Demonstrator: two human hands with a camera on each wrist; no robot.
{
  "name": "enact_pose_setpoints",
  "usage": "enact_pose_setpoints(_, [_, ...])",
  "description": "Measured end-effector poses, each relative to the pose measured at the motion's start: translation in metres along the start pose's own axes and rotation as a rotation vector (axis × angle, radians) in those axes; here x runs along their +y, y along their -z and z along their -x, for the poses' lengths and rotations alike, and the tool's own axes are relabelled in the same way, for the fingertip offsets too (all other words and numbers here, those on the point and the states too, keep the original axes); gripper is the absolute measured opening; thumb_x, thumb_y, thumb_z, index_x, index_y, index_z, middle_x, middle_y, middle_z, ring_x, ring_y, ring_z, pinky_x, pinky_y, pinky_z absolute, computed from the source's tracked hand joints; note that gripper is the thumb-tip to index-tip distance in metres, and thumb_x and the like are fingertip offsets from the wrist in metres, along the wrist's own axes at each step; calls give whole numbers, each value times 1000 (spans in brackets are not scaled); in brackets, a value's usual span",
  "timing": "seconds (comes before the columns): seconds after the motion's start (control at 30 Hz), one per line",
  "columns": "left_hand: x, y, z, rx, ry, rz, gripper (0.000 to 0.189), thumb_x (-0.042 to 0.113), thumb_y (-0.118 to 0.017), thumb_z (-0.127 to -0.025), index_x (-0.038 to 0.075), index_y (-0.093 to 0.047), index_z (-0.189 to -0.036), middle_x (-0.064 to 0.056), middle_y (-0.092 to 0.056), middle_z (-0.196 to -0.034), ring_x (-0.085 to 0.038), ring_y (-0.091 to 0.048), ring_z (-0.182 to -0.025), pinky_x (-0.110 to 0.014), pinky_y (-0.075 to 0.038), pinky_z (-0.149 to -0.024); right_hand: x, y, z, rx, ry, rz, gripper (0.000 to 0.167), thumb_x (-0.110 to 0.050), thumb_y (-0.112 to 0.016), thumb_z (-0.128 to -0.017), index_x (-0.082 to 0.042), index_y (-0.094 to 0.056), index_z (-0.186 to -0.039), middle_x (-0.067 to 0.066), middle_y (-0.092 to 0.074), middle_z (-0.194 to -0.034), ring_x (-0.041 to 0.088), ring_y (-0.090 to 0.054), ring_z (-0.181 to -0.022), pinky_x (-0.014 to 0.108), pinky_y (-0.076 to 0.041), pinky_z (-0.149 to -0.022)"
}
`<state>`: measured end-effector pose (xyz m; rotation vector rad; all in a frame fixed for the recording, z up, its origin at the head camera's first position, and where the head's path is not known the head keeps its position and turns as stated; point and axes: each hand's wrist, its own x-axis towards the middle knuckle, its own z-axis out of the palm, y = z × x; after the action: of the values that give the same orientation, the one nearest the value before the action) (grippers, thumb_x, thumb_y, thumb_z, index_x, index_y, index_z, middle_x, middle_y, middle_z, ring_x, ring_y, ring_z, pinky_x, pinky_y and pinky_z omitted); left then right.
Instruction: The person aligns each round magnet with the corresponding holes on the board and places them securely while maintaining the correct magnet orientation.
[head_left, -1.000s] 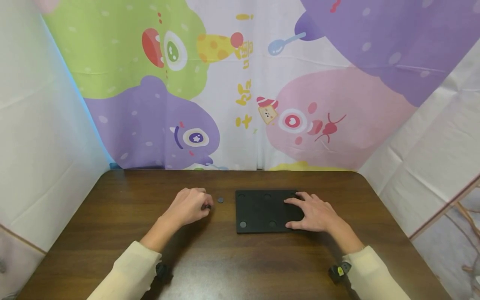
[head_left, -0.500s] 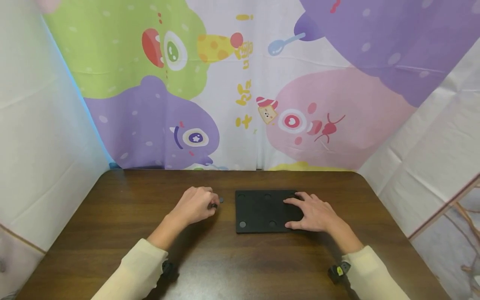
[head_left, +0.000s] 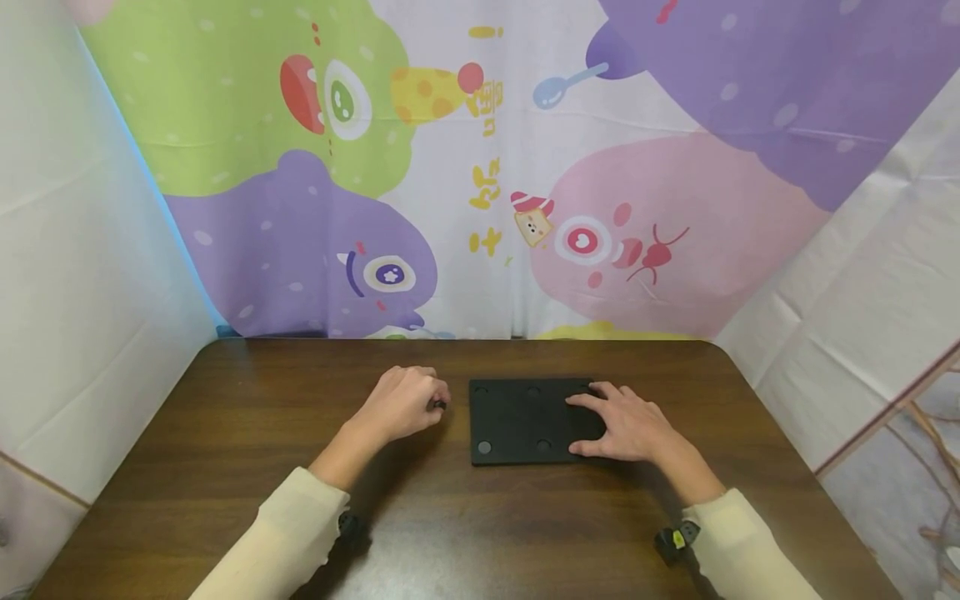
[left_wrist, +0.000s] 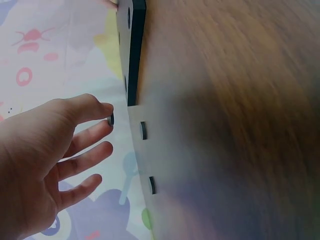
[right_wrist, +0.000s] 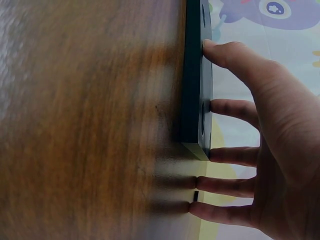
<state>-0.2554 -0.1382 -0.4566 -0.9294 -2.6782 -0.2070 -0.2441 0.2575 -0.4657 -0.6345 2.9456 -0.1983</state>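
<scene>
In the head view, my left hand (head_left: 405, 402) is just left of a flat black board (head_left: 517, 417) with round recesses. The left wrist view shows its thumb and index finger pinching a small dark disc (left_wrist: 111, 119), raised above the table. Two similar discs, a nearer one (left_wrist: 152, 185) and one closer to the board (left_wrist: 143, 130), lie on the table; my left hand hides them in the head view. A grey disc (head_left: 484, 447) fills the board's front left recess. My right hand (head_left: 630, 425) rests with spread fingers on the board's right end, fingertips touching its top.
The board lies on a brown wooden table (head_left: 450, 525). In the right wrist view, a small dark piece (right_wrist: 196, 196) lies beyond the board's end, between two fingers. A cartoon-printed curtain (head_left: 465, 167) hangs behind the table's back edge.
My left hand has moved right towards the board, still pinching the disc, and now covers the disc on the table that showed earlier. My right hand stays in place on the board.
</scene>
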Motion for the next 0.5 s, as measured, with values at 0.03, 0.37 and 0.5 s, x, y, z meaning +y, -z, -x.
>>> enact_pose_setpoints(0.03, [0, 0, -1, 6, -4, 2, 13, 14, -90, -83, 23, -88, -93, 5, -81, -93, -16, -77, -82, -40, -60, -71, 0, 0, 0, 0, 0, 0, 82, -72, -80, -90, -30, -63, -159, 23, -54, -169, 51, -61, -140, 76, -59, -95])
enact_pose_setpoints(0.37, [3, -4, -6, 7, -9, -6, 13, 15, -90, -84, 22, -88, -95, 5, -82, -94, -16, -77, -83, -38, -59, -70, -1, 1, 0, -2, -2, -3, 82, -71, -80, -90, -30, -63, -159, 23, -53, -169, 51, -61, -140, 75, -58, -94])
enact_pose_setpoints(0.5, [-6, -18, -10, 24, -30, 29, 12, 18, -88, -86, 22, -88, -97, 6, -82, -96, -15, -76, -83, -40, -60, -72, -2, 1, 1, -4, -5, -6, 82, -71, -80, -91, -31, -63, -160, 22, -53, -170, 51, -60, -141, 76, -58, -94])
